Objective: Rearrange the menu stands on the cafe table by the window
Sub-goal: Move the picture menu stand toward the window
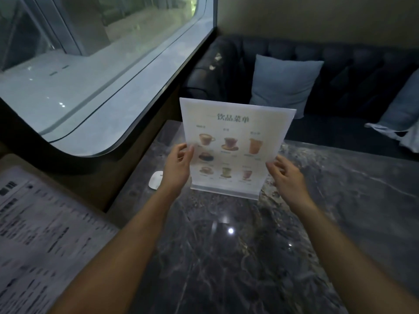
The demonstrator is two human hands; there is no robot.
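While upright on table (pixel 340 200), menu stand (pixel 235 132), side edges pinched by left hand (pixel 178 166) and right hand (pixel 285 175); open marble around.

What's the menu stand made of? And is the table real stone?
The menu stand looks like clear acrylic plastic: see-through edges and base around printed paper. The table looks like polished dark marble, or an imitation: pale veins, shiny light reflections.

Clear plastic menu stand (pixel 235 141) catching a soft sheen over its printed paper, dark veined stone table (pixel 226 257) gleaming glossy, mirroring lights, tufted sofa (pixel 353 62) looking leathery, pale cushion (pixel 283 82) showing matt cloth, window glass (pixel 90 64) shining smooth
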